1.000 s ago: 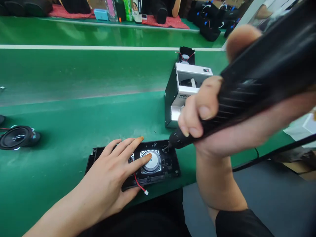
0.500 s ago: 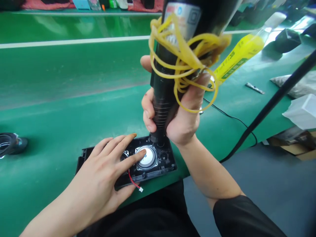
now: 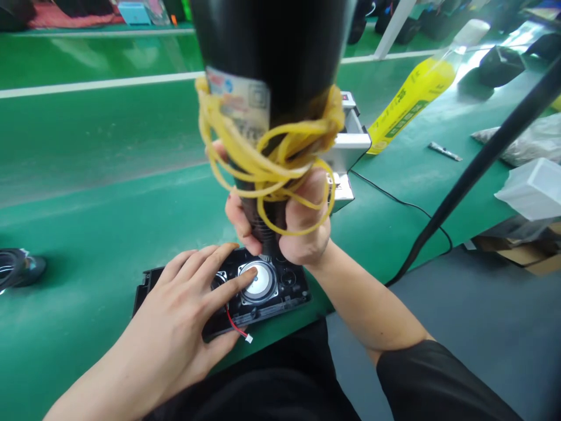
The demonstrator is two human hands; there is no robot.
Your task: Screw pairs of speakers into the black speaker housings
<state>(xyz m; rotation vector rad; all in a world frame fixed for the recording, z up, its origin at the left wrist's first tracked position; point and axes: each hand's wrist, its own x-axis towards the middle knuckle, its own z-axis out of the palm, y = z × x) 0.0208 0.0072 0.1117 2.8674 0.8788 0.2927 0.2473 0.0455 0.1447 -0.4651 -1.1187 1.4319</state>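
Observation:
My left hand [image 3: 182,304] lies across a black plastic speaker housing [image 3: 280,301], thumb at the near edge and fingers over it, the index fingertip on the round silver speaker [image 3: 258,282]. A red wire [image 3: 234,323] with a white plug hangs over the near edge. Wrapped round a black electric screwdriver [image 3: 272,47], my right hand [image 3: 307,225] holds it upright, tip down at the speaker's far rim. Yellow rubber bands [image 3: 267,169] are wound loosely round the tool's body. The exact contact of the tip is hard to make out.
Behind the screwdriver stands a grey-white device [image 3: 348,146] with a thin black cable [image 3: 394,202]. A yellow-labelled bottle [image 3: 412,99] and a small tube [image 3: 445,152] are to the right. A thick black cord [image 3: 473,181] crosses the right side. A black round part [image 3: 20,269] lies left.
The screwdriver in my right hand has shifted left and stands more upright, its tip now nearer the speaker's far rim. The grey-white device has come into sight. My left hand stays on the housing.

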